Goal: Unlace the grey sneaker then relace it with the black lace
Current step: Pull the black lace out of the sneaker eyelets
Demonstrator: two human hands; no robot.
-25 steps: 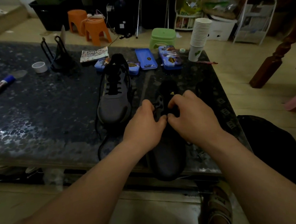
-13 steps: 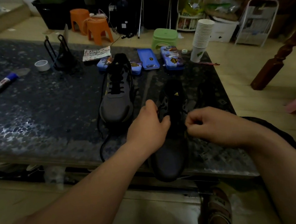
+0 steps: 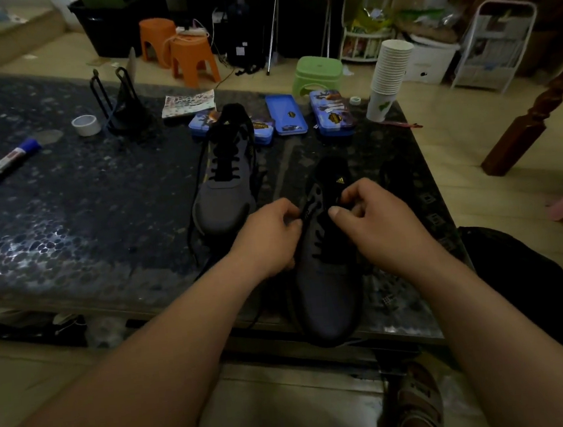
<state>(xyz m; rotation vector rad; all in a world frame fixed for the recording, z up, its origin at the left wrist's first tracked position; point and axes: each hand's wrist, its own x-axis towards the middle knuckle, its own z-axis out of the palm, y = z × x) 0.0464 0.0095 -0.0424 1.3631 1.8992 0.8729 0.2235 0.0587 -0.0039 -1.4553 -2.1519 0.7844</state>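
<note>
Two hands on grey sneaker [image 3: 326,278]: left hand [image 3: 268,238] & right hand [image 3: 377,224] pinching black lace [image 3: 319,244] near top eyelets. Limp, light, prob slippery; grab by tip.

The grey sneaker [image 3: 327,291] is lying upright at the near edge of the dark tabletop [image 3: 77,212], its rounded toe projecting slightly past that edge and its heel pointing away. A small yellow logo is showing on its black tongue. The black lace [image 3: 317,247] is crossing the lower eyelets only, while the upper eyelets are standing unlaced. A second grey sneaker [image 3: 225,181], fully laced in black, is resting just to the left, parallel and farther back.
</note>
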